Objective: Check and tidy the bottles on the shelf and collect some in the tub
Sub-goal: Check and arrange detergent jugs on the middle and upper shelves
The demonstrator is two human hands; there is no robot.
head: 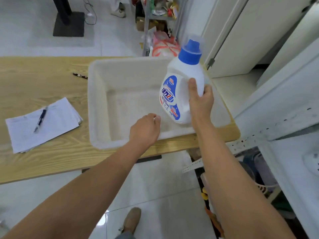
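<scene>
My right hand [200, 99] was clamped on the bottle [179, 87], thumb across its front and fingers wrapped round the far side. The bottle stood nearly upright over the tub [91, 104], just ahead of my wrist. I could not tell whether its base was touching the floor of the tub. My left hand [145, 130] hung beside it over the near rim, fingers loosely curled, holding nothing.

The grip sat on one side of the body only, so I judged the bottle could swing or slip if I loosened my hold before the base was down. A full bottle dropped that way would likely tip over. The blue cap [189, 52] looked to be on, but I could not see whether it was screwed tight, so a fall might mean a leak.

To the right of my hand the tub wall was close, with the table [43, 80] corner and the shelf [276, 118] just beyond it. There was little room that way. To the left the tub floor lay bare and wide. Far past my left hand, papers [43, 125] and a pen [40, 119] lay well clear.
</scene>
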